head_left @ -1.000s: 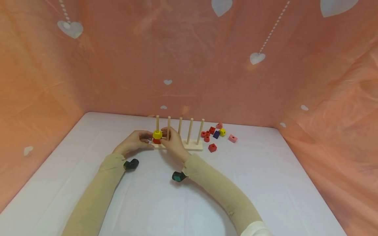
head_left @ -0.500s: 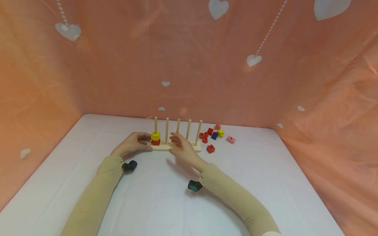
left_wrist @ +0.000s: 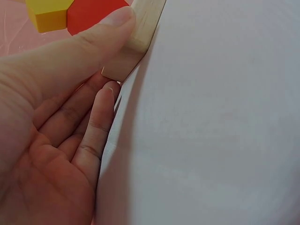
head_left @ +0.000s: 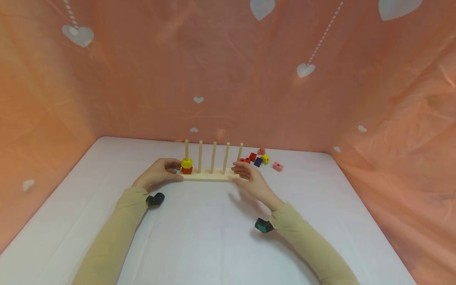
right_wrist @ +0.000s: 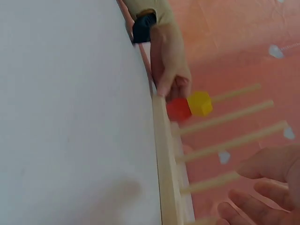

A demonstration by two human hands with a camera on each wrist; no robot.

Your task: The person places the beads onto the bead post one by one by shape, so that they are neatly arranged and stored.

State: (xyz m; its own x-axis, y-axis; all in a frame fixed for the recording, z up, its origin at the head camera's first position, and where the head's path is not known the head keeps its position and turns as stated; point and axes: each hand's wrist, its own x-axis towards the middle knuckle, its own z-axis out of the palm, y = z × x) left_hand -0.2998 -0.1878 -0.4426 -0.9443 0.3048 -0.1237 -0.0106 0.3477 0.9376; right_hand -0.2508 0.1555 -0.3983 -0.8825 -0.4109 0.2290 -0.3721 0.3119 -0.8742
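Observation:
A wooden peg stand [head_left: 210,178] with several upright pegs stands on the white table. On its leftmost peg a yellow bead [head_left: 187,163] sits on top of a red bead [head_left: 187,171]. My left hand [head_left: 158,174] holds the left end of the base; the left wrist view has its thumb [left_wrist: 93,40] on the wood, the other fingers behind the end. Near the right end of the stand is my right hand [head_left: 254,183], fingers loosely bent and nothing in them. It hides part of the base and some loose beads.
Right of the stand lie loose beads: a red cube [head_left: 252,156], a dark blue cube [head_left: 258,162], a yellow bead [head_left: 265,159], a pink block [head_left: 278,166] and a pink triangular bead [head_left: 261,151]. Small red beads [head_left: 247,160] show just behind my right hand. An orange curtain surrounds the table.
My right hand has come away from the yellow bead on the leftmost peg and moved right, past the other pegs. My left hand has stayed at the stand's left end.

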